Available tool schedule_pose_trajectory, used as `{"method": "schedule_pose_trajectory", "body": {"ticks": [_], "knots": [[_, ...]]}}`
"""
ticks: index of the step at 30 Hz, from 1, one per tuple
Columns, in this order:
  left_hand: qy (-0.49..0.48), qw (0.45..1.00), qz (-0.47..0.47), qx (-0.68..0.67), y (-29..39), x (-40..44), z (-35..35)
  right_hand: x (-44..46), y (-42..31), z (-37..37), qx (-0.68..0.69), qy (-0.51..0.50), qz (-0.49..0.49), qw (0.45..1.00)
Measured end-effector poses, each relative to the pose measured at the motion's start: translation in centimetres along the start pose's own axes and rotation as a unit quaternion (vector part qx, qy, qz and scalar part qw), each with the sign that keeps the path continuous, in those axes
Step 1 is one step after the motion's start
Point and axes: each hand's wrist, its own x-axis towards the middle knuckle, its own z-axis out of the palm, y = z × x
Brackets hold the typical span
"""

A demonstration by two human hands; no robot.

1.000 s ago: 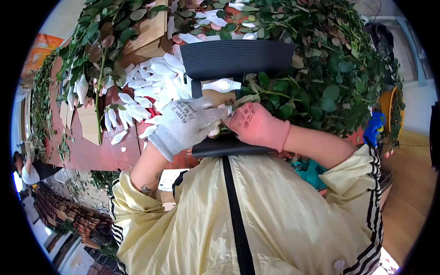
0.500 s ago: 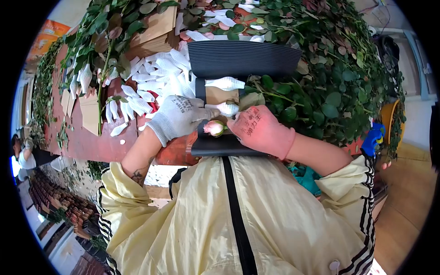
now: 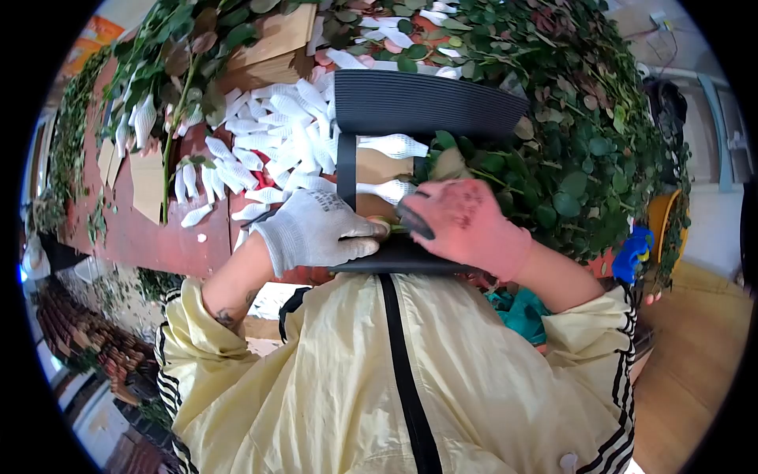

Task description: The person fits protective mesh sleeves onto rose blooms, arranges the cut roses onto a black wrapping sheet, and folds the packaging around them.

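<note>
My left hand (image 3: 316,231), in a pale grey glove, is closed round a rose head that its fingers largely cover, at the near side of a black stand (image 3: 410,259). My right hand (image 3: 470,225), in a pink glove, is curled just to the right of it; whatever its fingers hold is hidden. Two net-sleeved flower heads, an upper one (image 3: 392,145) and a lower one (image 3: 385,190), lie on brown cardboard (image 3: 383,166) beyond my hands. Their leafy stems (image 3: 513,170) extend right.
A ribbed black panel (image 3: 426,103) rises behind the cardboard. Loose white net sleeves (image 3: 276,130) are heaped on the left, near stacked cardboard sheets (image 3: 272,47). Dense rose foliage (image 3: 584,134) fills the right. A stem (image 3: 175,146) with sleeved heads hangs at far left.
My left hand has come down from the lower sleeved head onto the bare pink rose, now mostly covered. My right hand has shifted slightly right, its fingers curled.
</note>
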Motion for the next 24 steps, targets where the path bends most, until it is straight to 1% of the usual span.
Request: {"method": "schedule_pose_trajectory", "body": {"ticks": [1,3,4,5,7,8,9,10,11,12,13,14,15,16,17,18,19,21,22,24], "knots": [[0.004,1.000,-0.004,-0.010,0.0,-0.2,0.2,-0.1,-0.1,0.0,-0.001,-0.005,-0.009,1.000],[0.032,0.999,-0.005,-0.015,-0.5,-0.4,0.9,-0.4,0.2,0.2,-0.138,0.052,0.040,0.988],[0.051,0.999,0.001,-0.015,-0.7,-0.4,1.1,-0.9,0.8,1.6,-0.153,0.080,0.011,0.985],[0.058,0.998,0.000,-0.018,-0.7,-0.4,1.2,-0.8,1.0,2.6,-0.157,0.077,0.005,0.985],[0.029,0.999,-0.020,0.010,-0.7,-0.4,1.1,0.2,1.3,3.0,-0.154,-0.008,-0.005,0.988],[0.036,0.999,-0.023,0.007,-0.6,-0.5,1.0,0.0,1.2,2.2,-0.130,0.057,-0.025,0.990],[0.029,0.998,-0.030,0.040,-0.4,-0.5,1.0,0.4,0.9,1.6,-0.131,0.055,-0.032,0.989],[0.018,0.996,-0.036,0.074,-0.3,-0.6,1.1,0.8,0.5,1.3,-0.117,0.072,-0.017,0.990],[0.019,0.997,-0.036,0.070,-0.4,-0.7,1.4,1.0,0.0,1.0,-0.101,0.087,0.004,0.991],[0.059,0.996,-0.008,0.066,-0.5,-0.7,1.7,1.8,-0.4,0.9,-0.102,0.085,0.006,0.991],[0.099,0.993,0.021,0.063,-0.7,-0.6,1.8,3.1,-0.4,0.8,-0.052,-0.034,0.032,0.998],[0.105,0.992,0.026,0.067,-0.6,-0.6,1.7,3.6,-0.4,0.8,0.000,-0.153,0.061,0.986],[0.104,0.992,0.031,0.067,-0.6,-0.6,1.8,2.9,-0.2,1.7,-0.001,-0.153,0.065,0.986],[0.086,0.994,0.016,0.065,-0.7,-0.7,2.0,1.9,-0.1,3.3,-0.027,-0.051,0.008,0.998],[0.070,0.996,-0.001,0.061,-0.8,-0.8,2.1,1.3,0.2,4.2,-0.052,0.051,-0.053,0.996],[0.042,0.999,-0.020,0.009,-0.9,-0.6,2.4,1.4,0.2,3.6,-0.030,-0.005,-0.033,0.999],[0.042,0.999,-0.020,0.007,-0.9,-0.6,2.3,1.6,0.1,3.0,-0.029,-0.007,-0.033,0.999],[0.007,0.999,-0.022,-0.037,-0.6,-0.4,1.5,2.1,-0.1,2.0,-0.011,-0.076,0.018,0.997],[0.007,0.999,-0.021,-0.036,-0.4,-0.4,1.0,2.2,0.1,2.0,-0.011,-0.075,0.020,0.997],[-0.072,0.996,-0.056,0.002,0.1,-0.2,0.4,2.0,0.2,2.0,0.023,-0.003,0.008,1.000]]}}
